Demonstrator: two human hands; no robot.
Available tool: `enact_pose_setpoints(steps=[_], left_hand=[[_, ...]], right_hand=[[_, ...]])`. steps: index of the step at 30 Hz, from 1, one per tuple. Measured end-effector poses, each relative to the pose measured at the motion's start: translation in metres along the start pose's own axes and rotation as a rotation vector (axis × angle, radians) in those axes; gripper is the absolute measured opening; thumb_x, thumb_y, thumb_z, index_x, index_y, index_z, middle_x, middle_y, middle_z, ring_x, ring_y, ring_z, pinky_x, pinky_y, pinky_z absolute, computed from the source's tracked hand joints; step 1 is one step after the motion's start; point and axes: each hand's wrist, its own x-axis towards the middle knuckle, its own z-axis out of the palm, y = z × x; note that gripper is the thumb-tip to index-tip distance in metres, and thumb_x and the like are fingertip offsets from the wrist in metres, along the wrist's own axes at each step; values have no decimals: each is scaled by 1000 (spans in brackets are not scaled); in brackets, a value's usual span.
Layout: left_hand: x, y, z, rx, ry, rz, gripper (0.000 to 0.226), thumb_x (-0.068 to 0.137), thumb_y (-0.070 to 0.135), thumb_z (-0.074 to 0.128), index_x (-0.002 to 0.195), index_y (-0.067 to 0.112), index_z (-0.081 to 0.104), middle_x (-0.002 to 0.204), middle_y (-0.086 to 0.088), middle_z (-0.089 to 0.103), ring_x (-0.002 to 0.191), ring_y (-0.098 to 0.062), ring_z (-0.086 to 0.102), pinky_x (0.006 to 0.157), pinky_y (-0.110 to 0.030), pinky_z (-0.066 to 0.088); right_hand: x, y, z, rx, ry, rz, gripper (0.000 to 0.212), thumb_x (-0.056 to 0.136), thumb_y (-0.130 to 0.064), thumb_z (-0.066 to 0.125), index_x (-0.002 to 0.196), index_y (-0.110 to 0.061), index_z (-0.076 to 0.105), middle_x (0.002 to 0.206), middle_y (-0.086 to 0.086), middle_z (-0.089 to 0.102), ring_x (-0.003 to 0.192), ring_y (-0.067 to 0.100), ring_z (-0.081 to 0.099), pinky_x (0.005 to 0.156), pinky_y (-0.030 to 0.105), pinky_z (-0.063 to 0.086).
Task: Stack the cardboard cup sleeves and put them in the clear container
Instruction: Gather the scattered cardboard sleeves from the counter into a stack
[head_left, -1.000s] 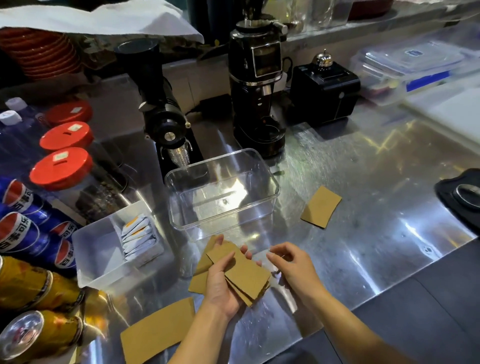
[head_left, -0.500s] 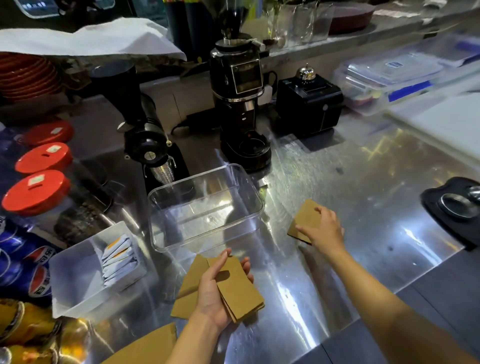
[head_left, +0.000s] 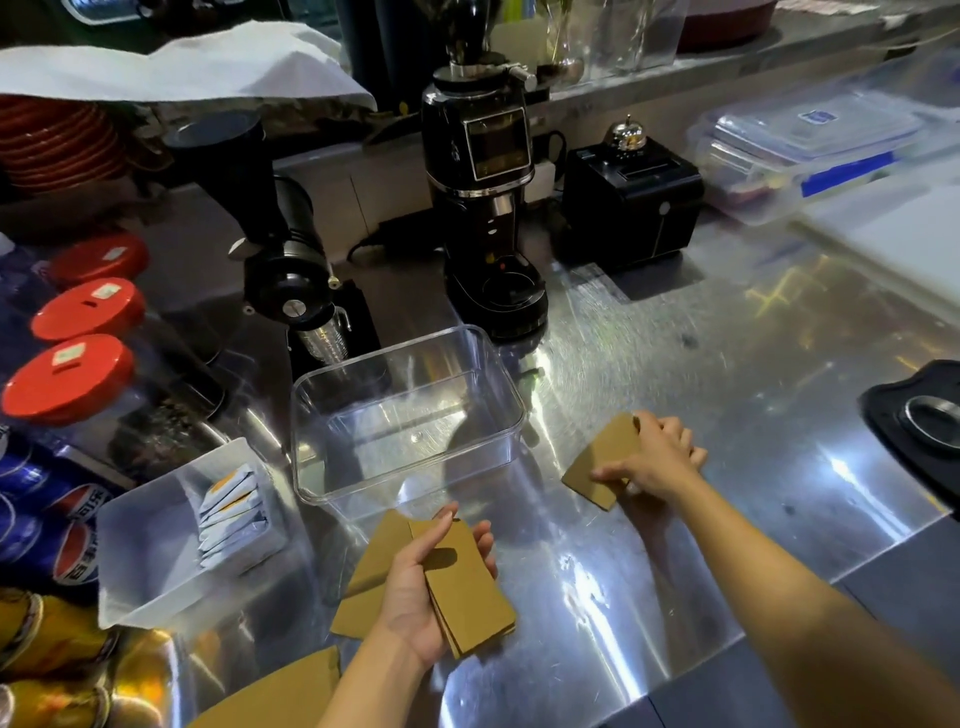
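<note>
My left hand (head_left: 423, 592) grips a small stack of brown cardboard cup sleeves (head_left: 470, 597) just in front of the clear container (head_left: 405, 415), which stands empty on the steel counter. Under that hand, more sleeves (head_left: 363, 582) lie flat on the counter. To the right of the container, my right hand (head_left: 654, 460) pinches a single sleeve (head_left: 602, 462) at its edges, its near end close to the counter. Another sleeve (head_left: 280, 696) lies at the counter's near edge, bottom left.
Two black coffee grinders (head_left: 483, 208) (head_left: 280, 270) stand behind the container. A white tray of sachets (head_left: 156, 540), red-lidded jars (head_left: 67, 379) and soda cans (head_left: 36, 519) crowd the left. A black machine with a bell (head_left: 631, 192) and lidded boxes (head_left: 810, 145) sit at the back right.
My right hand left the stack, reached right to the lone sleeve on the counter and has taken hold of it, drawing it slightly nearer. My left hand keeps holding the stack.
</note>
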Motion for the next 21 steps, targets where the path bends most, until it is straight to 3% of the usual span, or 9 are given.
enact_pose_setpoints(steps=[5, 9, 12, 14, 17, 21], left_hand=[[8, -4, 11, 11, -7, -17, 21, 69, 19, 71, 88, 15, 67, 86, -19, 71, 72, -26, 66, 64, -36, 55], [13, -5, 16, 36, 27, -37, 17, 69, 24, 71, 65, 8, 76, 82, -15, 69, 72, -24, 62, 65, -34, 54], [15, -4, 17, 40, 70, -50, 22, 67, 27, 72, 59, 7, 75, 77, -14, 68, 66, -24, 63, 65, -34, 54], [15, -3, 16, 34, 80, -71, 23, 64, 27, 74, 58, 6, 74, 73, -14, 69, 61, -24, 65, 61, -35, 56], [10, -4, 15, 46, 40, -110, 20, 66, 28, 74, 65, 9, 72, 71, -15, 70, 60, -28, 67, 61, -38, 58], [2, -6, 12, 53, -78, -138, 28, 73, 31, 71, 89, 9, 70, 81, -19, 74, 70, -32, 70, 65, -40, 59]], right_hand=[[0, 8, -1, 115, 0, 37, 62, 60, -44, 80, 104, -16, 46, 110, 6, 39, 108, 29, 41, 93, 39, 33], [-17, 5, -5, 575, -149, -162, 16, 80, -13, 66, 84, -15, 50, 87, 7, 55, 79, 22, 54, 66, 31, 45], [-35, -9, -13, 796, -196, -243, 10, 83, -8, 62, 81, -15, 55, 70, 6, 58, 49, 5, 53, 42, 17, 40], [-46, -18, -17, 923, -280, -246, 6, 84, -8, 62, 86, -11, 58, 58, 2, 53, 35, 5, 40, 33, 16, 27], [-63, -30, -15, 960, -438, -304, 8, 82, -7, 63, 89, -9, 60, 50, -2, 50, 34, 8, 32, 35, 16, 19], [-86, -56, -2, 885, -562, -385, 19, 80, -2, 65, 98, -1, 60, 64, 0, 58, 35, 0, 45, 32, 12, 31]])
